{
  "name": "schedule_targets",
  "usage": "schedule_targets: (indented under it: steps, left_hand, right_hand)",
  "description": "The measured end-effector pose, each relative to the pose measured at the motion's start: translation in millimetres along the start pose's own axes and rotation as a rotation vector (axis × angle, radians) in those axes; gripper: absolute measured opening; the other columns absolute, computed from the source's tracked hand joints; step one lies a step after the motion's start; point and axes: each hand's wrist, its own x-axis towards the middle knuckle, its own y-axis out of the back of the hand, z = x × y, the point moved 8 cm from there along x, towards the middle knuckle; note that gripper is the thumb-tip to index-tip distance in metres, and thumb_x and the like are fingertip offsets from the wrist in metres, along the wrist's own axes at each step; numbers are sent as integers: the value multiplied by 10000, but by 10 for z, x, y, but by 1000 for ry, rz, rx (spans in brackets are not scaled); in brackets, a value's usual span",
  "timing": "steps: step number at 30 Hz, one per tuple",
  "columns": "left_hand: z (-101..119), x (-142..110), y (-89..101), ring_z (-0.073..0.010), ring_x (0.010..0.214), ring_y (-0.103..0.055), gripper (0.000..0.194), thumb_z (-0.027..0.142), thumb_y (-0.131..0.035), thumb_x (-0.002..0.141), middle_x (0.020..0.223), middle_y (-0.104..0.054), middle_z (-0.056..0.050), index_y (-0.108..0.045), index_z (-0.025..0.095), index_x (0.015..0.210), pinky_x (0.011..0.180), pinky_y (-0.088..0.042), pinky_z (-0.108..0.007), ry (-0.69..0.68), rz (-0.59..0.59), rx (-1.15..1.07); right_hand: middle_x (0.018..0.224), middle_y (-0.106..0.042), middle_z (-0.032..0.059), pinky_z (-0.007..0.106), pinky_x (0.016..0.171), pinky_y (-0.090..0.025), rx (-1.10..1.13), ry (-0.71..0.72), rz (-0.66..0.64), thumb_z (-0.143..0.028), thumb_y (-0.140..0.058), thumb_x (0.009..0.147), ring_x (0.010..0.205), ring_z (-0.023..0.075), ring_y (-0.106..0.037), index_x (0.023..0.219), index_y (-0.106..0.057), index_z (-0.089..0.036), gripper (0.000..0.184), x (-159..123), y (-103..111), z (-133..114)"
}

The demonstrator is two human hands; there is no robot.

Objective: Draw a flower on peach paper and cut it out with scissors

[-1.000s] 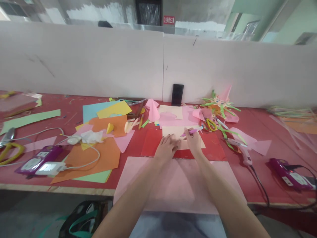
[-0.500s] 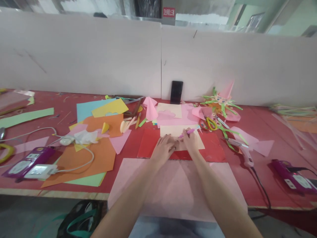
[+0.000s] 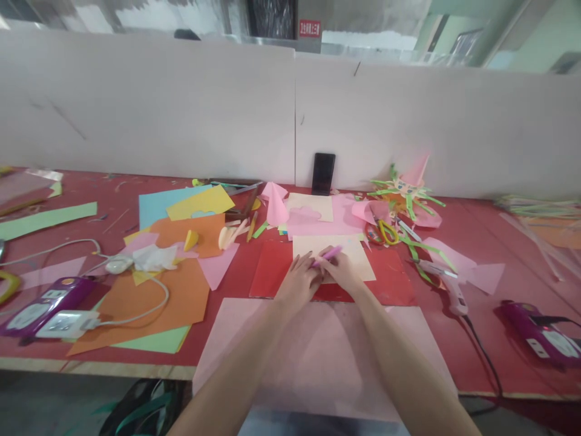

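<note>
A cream sheet of paper [image 3: 356,259] lies on a red board [image 3: 272,266] in front of me. My right hand [image 3: 341,270] is closed around a purple pen [image 3: 327,255], which slants down to the left over the sheet. Close beside it, my left hand [image 3: 299,277] rests with fingers stretched on the sheet's left part, its fingertips by the pen's lower end. Whether they touch the pen is hard to make out. Below both forearms spreads a large pink sheet [image 3: 327,357].
Behind the board stand a phone [image 3: 323,174] and a pink paper cone [image 3: 276,209]. Yellow-handled scissors [image 3: 388,232], a glue gun [image 3: 451,287] and a paper figure [image 3: 411,184] are at right. Coloured paper [image 3: 181,297], cables and a purple power strip [image 3: 49,303] lie left.
My right hand has shifted left with the pen, bringing it against or near my left hand. The pen has dropped lower over the sheet. The view has tilted slightly up.
</note>
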Motion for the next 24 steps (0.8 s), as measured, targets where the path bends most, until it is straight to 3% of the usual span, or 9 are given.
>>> schedule_targets:
  steps: [4, 6, 10, 14, 17, 19, 24]
  left_hand:
    - [-7, 3, 57, -203, 1170, -452, 251, 127, -401, 839, 1147, -572, -78, -637, 183, 905, 1015, -338, -429, -1, 68, -1]
    - [-13, -16, 92, -192, 1129, -481, 252, 139, -391, 850, 1107, -583, -70, -631, 190, 908, 997, -362, -412, 2, 109, -1]
    - [-108, -62, 160, -185, 1130, -468, 263, 133, -422, 833, 1185, -539, -52, -604, 222, 1001, 980, -379, -385, 84, 172, 20]
    - [-193, -97, 196, -206, 1023, -520, 268, 125, -451, 807, 1147, -544, -73, -608, 219, 1003, 869, -447, -379, 218, 191, 118]
    - [-8, -148, 124, -199, 936, -546, 270, 145, -399, 840, 1071, -577, -80, -612, 198, 998, 786, -472, -350, 177, 142, 202]
    - [198, -218, -23, -199, 894, -566, 305, 181, -346, 871, 1022, -608, -82, -583, 177, 1062, 778, -474, -359, 103, 39, 259]
    - [471, -414, -251, -301, 1226, -385, 579, 455, -336, 860, 1333, -433, -170, -420, 63, 1277, 993, -344, -451, 76, -36, 352]
  right_hand:
    - [705, -597, 3, 231, 541, -440, 9, 1, -1, -409, -579, 729, 557, 98, -535, 771, -602, -173, 241, -8, -7, -58]
    - [678, -593, 2, 224, 525, -432, 38, 13, 24, -426, -577, 729, 539, 93, -526, 753, -597, -166, 263, -8, 17, -59]
    - [535, -546, -20, 207, 430, -376, 197, -5, 170, -470, -536, 753, 452, 90, -490, 764, -571, -162, 310, -9, 147, 34]
    - [524, -566, -15, 203, 425, -383, 265, -28, 304, -462, -516, 763, 429, 91, -493, 774, -552, -164, 301, -14, 263, 132]
    - [586, -590, -16, 200, 466, -419, 224, -18, 382, -440, -516, 762, 460, 81, -506, 813, -544, -170, 276, -16, 337, 158]
    - [623, -596, -20, 205, 505, -444, 211, 4, 445, -426, -524, 757, 494, 79, -519, 833, -533, -177, 260, -23, 403, 163]
    - [540, -529, -44, 234, 517, -458, 118, 50, 583, -434, -544, 750, 478, 91, -508, 744, -497, -174, 264, -81, 569, 119]
